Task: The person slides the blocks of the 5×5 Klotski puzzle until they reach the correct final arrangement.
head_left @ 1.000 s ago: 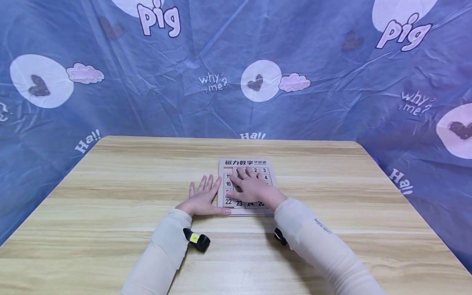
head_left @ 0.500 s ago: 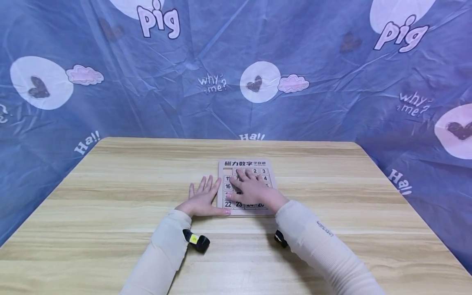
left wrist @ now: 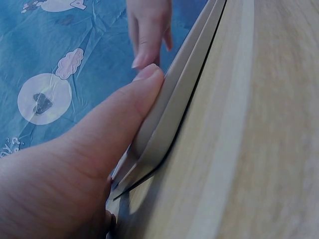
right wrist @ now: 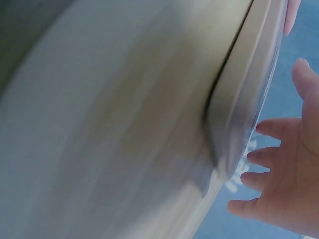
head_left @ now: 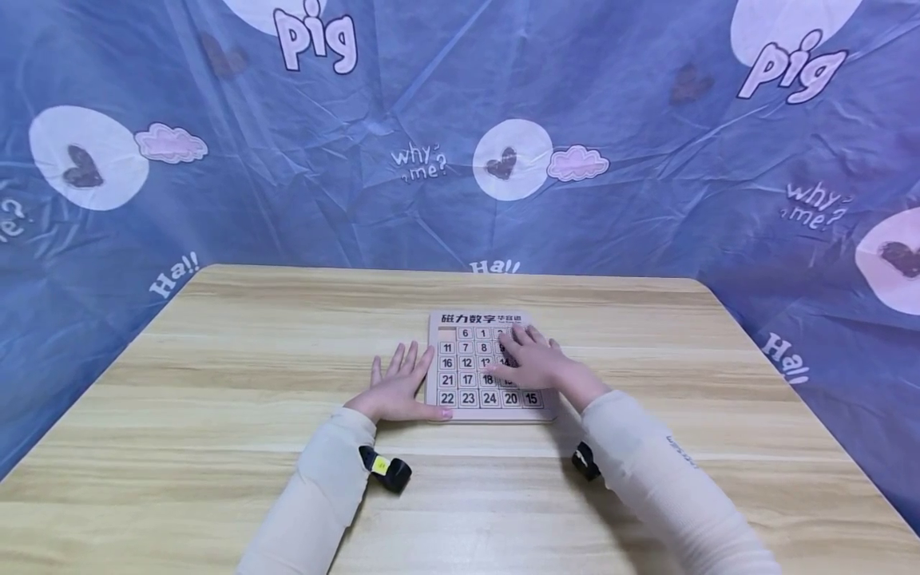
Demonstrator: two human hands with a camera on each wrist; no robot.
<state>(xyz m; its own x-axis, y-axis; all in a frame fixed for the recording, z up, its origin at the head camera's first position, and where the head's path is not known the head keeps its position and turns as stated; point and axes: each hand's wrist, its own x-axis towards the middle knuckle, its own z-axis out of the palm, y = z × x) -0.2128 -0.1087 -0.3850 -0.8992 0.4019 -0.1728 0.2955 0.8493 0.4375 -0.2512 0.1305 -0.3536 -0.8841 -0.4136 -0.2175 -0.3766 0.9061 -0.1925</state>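
Note:
A pale number sliding puzzle (head_left: 489,415) lies flat on the table, Chinese lettering along its far edge. Its numbered tiles fill the frame except for a gap (head_left: 447,334) at the far left corner. My left hand (head_left: 398,393) is at the puzzle's left side, fingers spread and straight; its thumb (left wrist: 117,117) lies along the near left corner in the left wrist view. Over the right-hand columns is my right hand (head_left: 539,363), fingers spread, hiding several tiles. In the right wrist view its outstretched fingers (right wrist: 264,157) overlap the puzzle's edge and hold nothing.
The wood-grain table (head_left: 251,359) extends on all sides of the puzzle. A blue printed cloth (head_left: 323,200) hangs behind the far edge. Small black cameras (head_left: 391,473) are strapped to both sleeved wrists.
My right hand has moved right across the puzzle, uncovering the middle tiles and the bottom row. My left hand has stayed at the left side. The view has shifted slightly.

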